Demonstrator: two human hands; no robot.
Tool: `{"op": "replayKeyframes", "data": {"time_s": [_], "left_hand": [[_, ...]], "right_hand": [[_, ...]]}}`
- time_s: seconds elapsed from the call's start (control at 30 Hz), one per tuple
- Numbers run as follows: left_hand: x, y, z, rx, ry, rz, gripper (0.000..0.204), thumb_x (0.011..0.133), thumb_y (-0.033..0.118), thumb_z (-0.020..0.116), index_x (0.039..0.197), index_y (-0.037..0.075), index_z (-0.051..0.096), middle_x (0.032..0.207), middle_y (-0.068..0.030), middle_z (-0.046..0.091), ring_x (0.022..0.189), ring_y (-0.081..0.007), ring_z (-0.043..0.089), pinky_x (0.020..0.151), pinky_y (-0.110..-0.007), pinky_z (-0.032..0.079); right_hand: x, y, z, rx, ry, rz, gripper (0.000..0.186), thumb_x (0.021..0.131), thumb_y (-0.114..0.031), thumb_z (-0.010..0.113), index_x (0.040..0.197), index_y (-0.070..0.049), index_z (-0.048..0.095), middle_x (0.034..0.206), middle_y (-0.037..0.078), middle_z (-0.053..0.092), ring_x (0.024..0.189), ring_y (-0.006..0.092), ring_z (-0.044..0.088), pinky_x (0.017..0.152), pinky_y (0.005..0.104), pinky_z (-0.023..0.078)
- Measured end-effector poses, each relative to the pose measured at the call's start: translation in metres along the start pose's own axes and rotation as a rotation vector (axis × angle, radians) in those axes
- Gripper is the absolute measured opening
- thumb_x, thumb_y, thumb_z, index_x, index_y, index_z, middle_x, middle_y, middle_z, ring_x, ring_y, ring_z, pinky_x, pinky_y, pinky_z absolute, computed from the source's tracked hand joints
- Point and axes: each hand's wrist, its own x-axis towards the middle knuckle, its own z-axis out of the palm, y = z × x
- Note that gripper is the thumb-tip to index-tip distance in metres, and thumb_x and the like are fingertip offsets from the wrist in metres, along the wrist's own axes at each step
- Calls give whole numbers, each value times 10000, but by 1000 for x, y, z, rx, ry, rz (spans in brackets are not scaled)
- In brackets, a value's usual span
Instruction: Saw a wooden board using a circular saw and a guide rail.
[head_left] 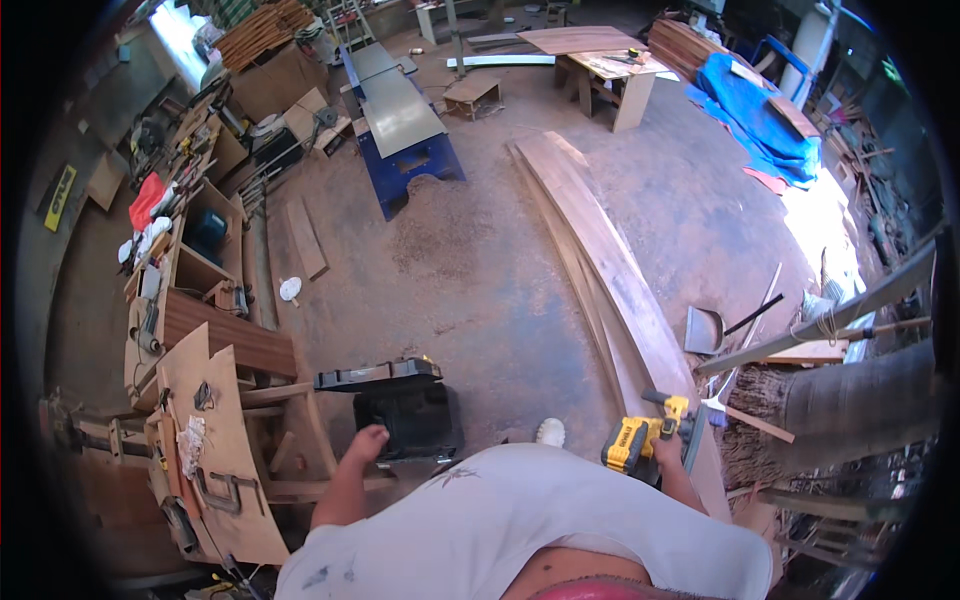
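Observation:
My right hand (667,452) grips a yellow and black cordless power tool (640,437) by its handle, just above the long boards at my right. What kind of tool it is does not show clearly. At lower left my left hand (372,441) has its fingers curled in, and nothing shows in them. It hangs beside a black tool case (440,425) on the floor. The case stands with its lid (378,375) raised, and its dark inside shows no tool.
Long wooden boards (590,225) run away from me on the right. A workbench with a C-clamp (222,492) stands at left. Ahead are a blue table machine (415,165) and sawdust (440,220). A dustpan (704,331) and a tree trunk (860,415) are at right.

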Motion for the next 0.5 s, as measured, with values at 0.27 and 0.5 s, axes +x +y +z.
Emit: {"op": "replayKeyframes", "data": {"time_s": [0.27, 0.5], "left_hand": [[114, 151, 14, 241, -75, -14, 438, 856, 315, 651, 1168, 9, 630, 1075, -189, 677, 1010, -291, 651, 899, -374, 489], [284, 265, -79, 148, 619, -103, 265, 868, 246, 619, 1066, 80, 679, 1019, -149, 691, 956, -303, 665, 841, -379, 512]], "right_hand": [[92, 7, -48, 25, -23, 406, 319, 708, 7, 619, 1026, 32, 599, 857, 86, 641, 750, 209, 621, 661, 358, 501], [260, -120, 65, 65, -17, 415, 295, 714, 10, 605, 1009, 26, 597, 826, 80, 630, 714, 204, 609, 634, 353, 492]]}}
